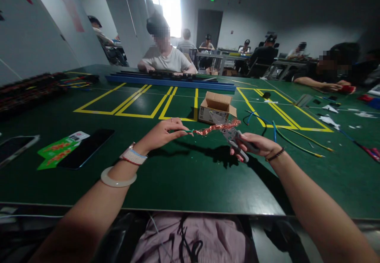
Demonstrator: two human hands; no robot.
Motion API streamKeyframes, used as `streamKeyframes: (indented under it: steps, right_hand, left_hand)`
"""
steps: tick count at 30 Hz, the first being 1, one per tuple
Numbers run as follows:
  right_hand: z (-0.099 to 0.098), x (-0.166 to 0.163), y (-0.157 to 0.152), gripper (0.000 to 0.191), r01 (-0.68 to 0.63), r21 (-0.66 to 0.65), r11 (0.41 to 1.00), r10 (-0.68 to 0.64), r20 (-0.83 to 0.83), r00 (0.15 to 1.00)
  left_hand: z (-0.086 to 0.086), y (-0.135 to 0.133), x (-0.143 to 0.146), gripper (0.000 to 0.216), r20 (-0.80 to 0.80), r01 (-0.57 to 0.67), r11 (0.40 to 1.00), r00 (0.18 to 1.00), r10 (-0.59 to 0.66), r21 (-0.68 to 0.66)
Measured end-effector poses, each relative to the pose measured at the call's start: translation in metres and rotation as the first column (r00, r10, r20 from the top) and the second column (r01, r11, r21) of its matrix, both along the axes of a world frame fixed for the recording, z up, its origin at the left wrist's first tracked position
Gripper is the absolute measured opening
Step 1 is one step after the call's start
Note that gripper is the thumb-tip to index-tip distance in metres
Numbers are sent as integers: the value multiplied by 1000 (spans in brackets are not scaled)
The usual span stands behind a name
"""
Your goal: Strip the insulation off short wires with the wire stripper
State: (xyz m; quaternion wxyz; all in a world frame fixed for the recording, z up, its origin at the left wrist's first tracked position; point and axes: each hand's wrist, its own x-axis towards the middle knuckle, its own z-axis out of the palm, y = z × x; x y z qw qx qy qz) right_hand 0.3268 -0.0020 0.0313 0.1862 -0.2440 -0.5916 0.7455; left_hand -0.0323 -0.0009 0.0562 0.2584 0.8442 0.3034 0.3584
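My left hand (168,132) pinches a short green-sheathed wire (189,131) above the table. From that wire a tangled bundle of bare copper strands (213,128) stretches to the right. My right hand (257,144) is wrapped round the grey handles of a hand tool that looks like wire strippers or pliers (234,138). The tool's jaws are at the copper strands; whether they grip them I cannot tell. Just behind the strands stands an open cardboard box (213,106), its inside partly visible.
A dark phone (86,148) and a green packet (56,150) lie at the left. Blue and green-yellow cables (297,141) rest at the right. Yellow tape (136,115) marks the green table (166,183). Another person (166,55) sits opposite, behind blue trunking (172,82).
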Motion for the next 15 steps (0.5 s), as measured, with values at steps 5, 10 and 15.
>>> streamKeyframes:
  steps: [5, 10, 15]
  right_hand:
    - [2, -11, 1, 44, 137, 342, 930, -231, 251, 940]
    - [-4, -18, 5, 41, 251, 758, 602, -640, 270, 719]
    - [-10, -23, 6, 42, 493, 620, 611, -705, 142, 695]
  left_hand:
    - [-5, 4, -1, 25, -2, 12, 1000, 1000, -12, -23]
    - [-13, 9, 0, 25, -9, 8, 997, 1000, -9, -73]
    - [-17, 8, 8, 25, -13, -12, 993, 1000, 10, -121]
